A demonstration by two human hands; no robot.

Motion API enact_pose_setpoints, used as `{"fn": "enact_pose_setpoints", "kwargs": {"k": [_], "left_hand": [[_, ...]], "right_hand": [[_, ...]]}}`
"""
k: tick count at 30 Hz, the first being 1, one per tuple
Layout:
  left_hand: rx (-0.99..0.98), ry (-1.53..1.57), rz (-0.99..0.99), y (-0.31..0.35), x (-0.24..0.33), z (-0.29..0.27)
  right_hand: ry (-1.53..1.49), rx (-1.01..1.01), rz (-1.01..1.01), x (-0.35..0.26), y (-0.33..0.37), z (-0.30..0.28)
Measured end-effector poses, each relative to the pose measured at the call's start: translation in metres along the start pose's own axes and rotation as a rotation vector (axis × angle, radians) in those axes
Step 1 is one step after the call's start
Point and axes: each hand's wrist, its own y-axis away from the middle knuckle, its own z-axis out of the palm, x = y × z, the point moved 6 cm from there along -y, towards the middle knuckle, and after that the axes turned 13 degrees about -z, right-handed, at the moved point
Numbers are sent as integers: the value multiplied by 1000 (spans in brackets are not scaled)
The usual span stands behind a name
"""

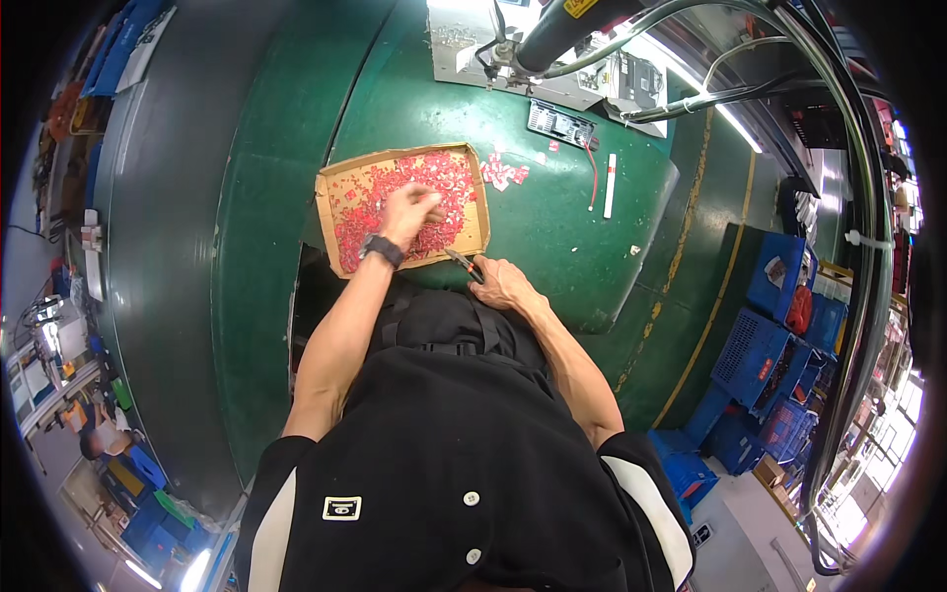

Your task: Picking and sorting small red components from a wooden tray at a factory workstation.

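A shallow cardboard tray [480,219] holds a great many small red and white pieces [370,212]. Over the middle of them is my left hand [406,213], its fingers bent together in a pinch. What lies between those fingertips, if anything, is too small to make out. Just outside the tray's near right corner, my right hand [505,285] grips a pair of pliers [475,271] with dark handles that show some orange. The jaws of the pliers point up and left, over the tray's near edge.
Loose red and white pieces [505,175] lie right of the tray on the green table [552,237]. Farther off are a small electronic unit [560,124] with a red wire and a white strip [610,185]. Cables and a dark arm [562,35] hang overhead; blue crates [755,355] stand at right.
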Motion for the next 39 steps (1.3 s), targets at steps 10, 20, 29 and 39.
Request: {"fn": "enact_pose_setpoints", "kwargs": {"k": [10,20,29,39], "left_hand": [[38,-557,69,-19,47,74],[727,-898,417,45,1,-125],[600,-888,259,70,-44,-102],[680,-811,316,27,-34,-104]], "right_hand": [[5,50,3,5,11,4],[-64,32,-1,1,9,0],[5,-42,-24,-12,-12,-3],[30,-20,-59,-18,-15,0]]}}
